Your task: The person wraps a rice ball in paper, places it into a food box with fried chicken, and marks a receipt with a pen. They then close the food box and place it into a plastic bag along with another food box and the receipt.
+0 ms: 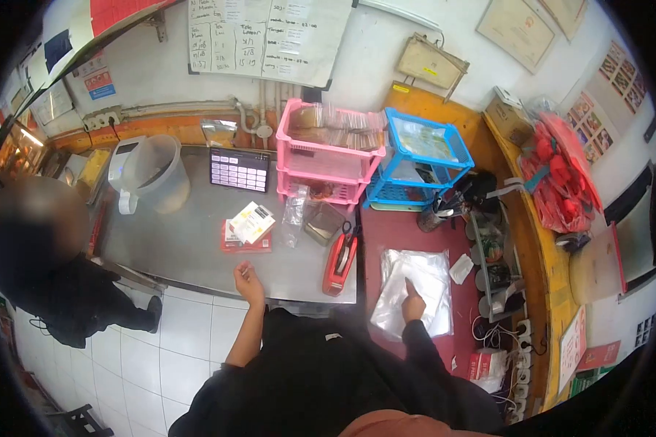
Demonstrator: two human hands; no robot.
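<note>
My left hand (249, 284) is over the front edge of the steel counter, its fingers curled together. A small pale spot shows at the fingertips, too small to name. Just beyond it, white-and-yellow paper packets (253, 222) lie on a flat red box (246, 242). My right hand (413, 302) rests on a stack of clear plastic bags (436, 280) on the dark red tabletop, index finger stretched out and the other fingers partly hidden. Between the two hands, a red tape dispenser (340, 264) stands on the counter's right end.
A tablet (238, 170), a clear bucket (169, 182), a pink rack (328, 162) and a blue rack (424, 156) stand at the back. Another person (47, 255) is on the left. Cables and sockets (521, 349) line the right side, below a wooden shelf (543, 240).
</note>
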